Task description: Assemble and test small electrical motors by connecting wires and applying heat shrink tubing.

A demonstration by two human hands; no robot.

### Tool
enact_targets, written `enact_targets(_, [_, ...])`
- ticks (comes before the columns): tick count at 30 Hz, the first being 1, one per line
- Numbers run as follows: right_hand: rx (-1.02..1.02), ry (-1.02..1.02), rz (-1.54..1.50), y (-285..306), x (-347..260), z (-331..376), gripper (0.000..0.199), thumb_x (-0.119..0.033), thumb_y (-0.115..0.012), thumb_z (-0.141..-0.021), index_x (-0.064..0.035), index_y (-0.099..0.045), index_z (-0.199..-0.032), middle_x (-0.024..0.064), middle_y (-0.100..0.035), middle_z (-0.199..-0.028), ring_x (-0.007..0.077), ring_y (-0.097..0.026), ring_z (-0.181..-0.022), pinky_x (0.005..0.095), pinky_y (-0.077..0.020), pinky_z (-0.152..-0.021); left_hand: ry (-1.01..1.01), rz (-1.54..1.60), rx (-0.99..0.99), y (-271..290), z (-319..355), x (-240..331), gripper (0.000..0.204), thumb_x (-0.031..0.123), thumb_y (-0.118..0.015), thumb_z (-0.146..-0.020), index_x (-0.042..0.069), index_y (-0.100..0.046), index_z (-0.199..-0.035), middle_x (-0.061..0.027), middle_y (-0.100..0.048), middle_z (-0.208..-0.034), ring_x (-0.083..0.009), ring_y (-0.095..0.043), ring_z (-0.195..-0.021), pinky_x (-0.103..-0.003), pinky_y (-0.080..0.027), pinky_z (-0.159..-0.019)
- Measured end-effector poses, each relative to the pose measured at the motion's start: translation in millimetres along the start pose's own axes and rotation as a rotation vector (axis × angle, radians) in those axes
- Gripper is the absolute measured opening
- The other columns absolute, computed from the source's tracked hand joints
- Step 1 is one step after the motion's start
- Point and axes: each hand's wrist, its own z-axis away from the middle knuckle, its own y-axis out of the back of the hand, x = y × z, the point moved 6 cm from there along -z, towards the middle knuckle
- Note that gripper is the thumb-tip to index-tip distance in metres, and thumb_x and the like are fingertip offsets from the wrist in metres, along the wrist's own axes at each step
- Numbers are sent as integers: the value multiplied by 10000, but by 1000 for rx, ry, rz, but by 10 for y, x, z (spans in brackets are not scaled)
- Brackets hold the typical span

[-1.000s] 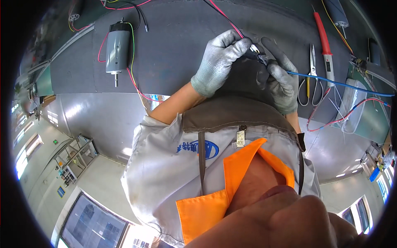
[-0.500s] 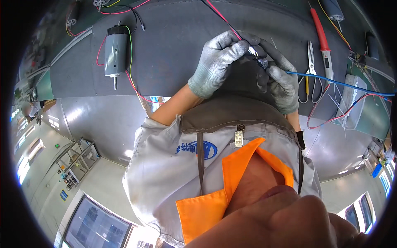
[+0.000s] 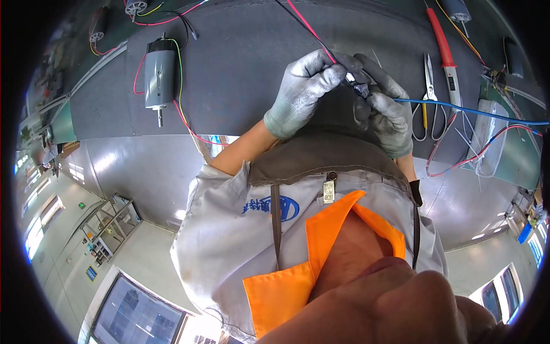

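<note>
My gloved left hand (image 3: pixel 306 92) pinches a pair of red and black wires (image 3: pixel 312 31) near their end, where a small bright piece shows beyond the fingertips. Facing it, my gloved right hand (image 3: pixel 391 117) grips a small dark shiny connector (image 3: pixel 361 90) between thumb and fingers. The bright wire end and the connector meet or nearly meet; whether they are joined I cannot tell. From behind the right hand a blue wire (image 3: pixel 458 107) runs off to the right. Both hands are above the dark bench mat (image 3: pixel 229 69), close to my apron.
Left on the bench lies a grey cylindrical motor (image 3: pixel 160 77) with red and green leads. Right of my hands are scissors (image 3: pixel 429 86), a red and white pen-shaped tool (image 3: pixel 441 37) with a thin tip, and a clear plastic box (image 3: pixel 491 135). More motors (image 3: pixel 457 8) lie along the far side.
Both hands keep their grips. The wire end and the dark connector have shifted slightly toward me, and the view has moved a little.
</note>
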Motion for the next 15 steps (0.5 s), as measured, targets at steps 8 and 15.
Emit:
enact_targets(8, [-2, -41, 128, 154, -99, -25, 612, -171, -716, -891, 11, -508, -1436, 106, -681, -1084, 146, -658, -827, 271, -529, -753, 94, 207, -5, -124, -9, -1, 242, 152, -585, -1010, -45, -633, -1141, -86, -695, -1035, -157, -650, -946, -296, -520, -877])
enact_targets(15, [745, 330, 2040, 1751, -1222, 281, 440, -190, -702, -878, -71, -622, -1294, 191, -706, -992, 397, -656, -880, 474, -517, -758, 1, 114, 197, 315, -42, 184, 175, 65, -560, -976, -42, -603, -1107, -41, -638, -932, -113, -615, -916, -262, -504, -864])
